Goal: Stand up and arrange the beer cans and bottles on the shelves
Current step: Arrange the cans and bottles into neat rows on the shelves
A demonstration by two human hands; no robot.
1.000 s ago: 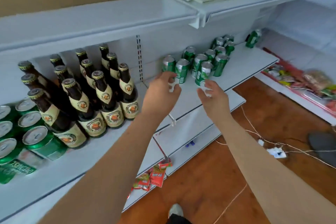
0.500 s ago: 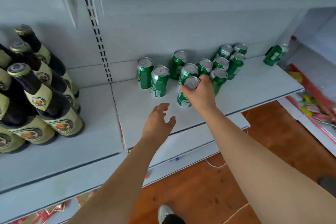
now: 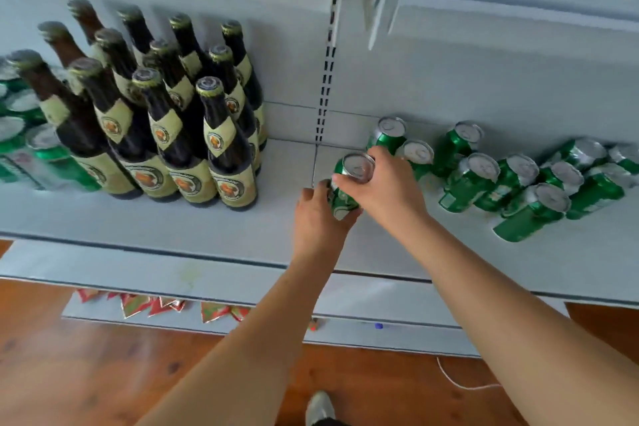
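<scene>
Fingers of the right hand [image 3: 387, 183] curl over the top rim of a green can [image 3: 345, 183], gripping it from above and from the right, while the left hand [image 3: 318, 214] cups the same can low on its body from the near-left, thumb and fingers wrapped round the lower wall. Both hands therefore have hold of one can, and neither is spread wide; whether the can's base touches the shelf [image 3: 242, 239] I cannot tell, since the left hand hides it.

That can sits between the two hands, at the seam where the left and right shelf panels meet, just right of the brown bottles [image 3: 221, 149] and just left of the cluster of standing cans [image 3: 484, 180]. Its long axis runs close to upright, lid uppermost and leaning slightly toward the far right in this wide view, so the silver top faces up at the camera.

My judgement is that the coming move turns on the gap to the left: open shelf lies between the can and the nearest bottle, and the left hand is the nearer one to carry or steady it there. Setting it down calls for keeping the axis vertical and the base flat

Far left, more green cans [image 3: 31, 145] stand behind the bottles
</scene>
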